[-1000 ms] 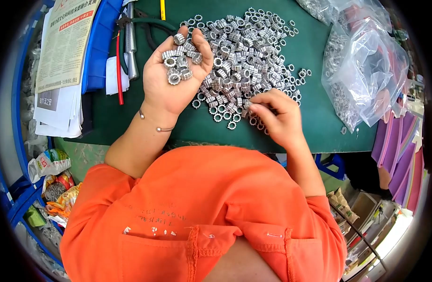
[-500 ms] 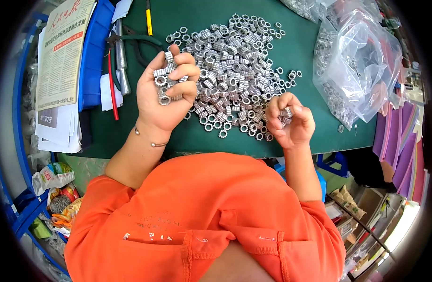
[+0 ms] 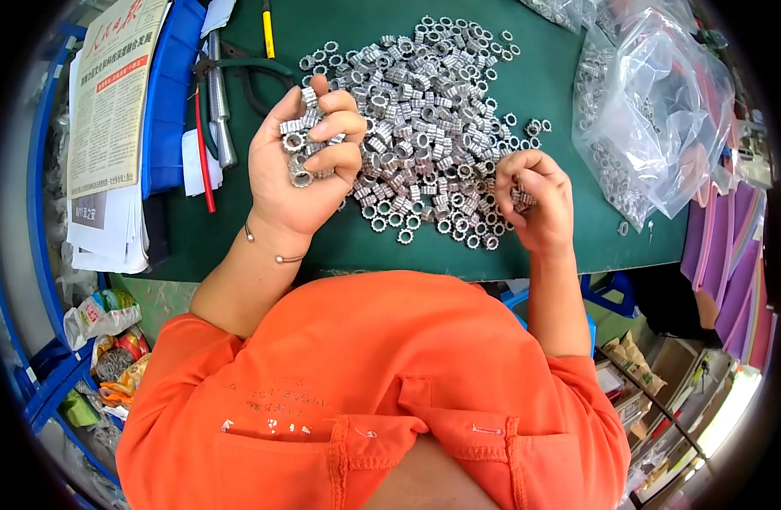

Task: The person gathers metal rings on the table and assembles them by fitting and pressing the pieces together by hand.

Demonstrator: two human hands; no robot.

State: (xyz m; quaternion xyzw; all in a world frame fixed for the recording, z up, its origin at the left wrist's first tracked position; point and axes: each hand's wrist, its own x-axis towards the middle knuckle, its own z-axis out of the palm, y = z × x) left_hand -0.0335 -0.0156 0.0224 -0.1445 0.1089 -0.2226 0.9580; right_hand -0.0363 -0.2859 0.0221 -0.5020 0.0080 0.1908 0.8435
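Observation:
My left hand (image 3: 301,166), raised palm up left of the pile, is closed around several small toothed metal rings (image 3: 294,142). A large heap of the same rings (image 3: 433,110) covers the middle of the green table (image 3: 365,253). At the heap's right front edge, my right hand (image 3: 539,200) has its fingers curled around a few rings (image 3: 520,199), partly hidden by the fingers.
Clear plastic bags (image 3: 662,110) with more rings lie at the right. Pliers (image 3: 250,76), a red-handled tool (image 3: 205,161) and a yellow-handled tool (image 3: 268,34) lie back left, beside a blue bin (image 3: 165,110) and a newspaper (image 3: 110,102).
My right hand has moved slightly right and its fingers have curled in more over the rings. My left hand keeps its handful nearly in place.

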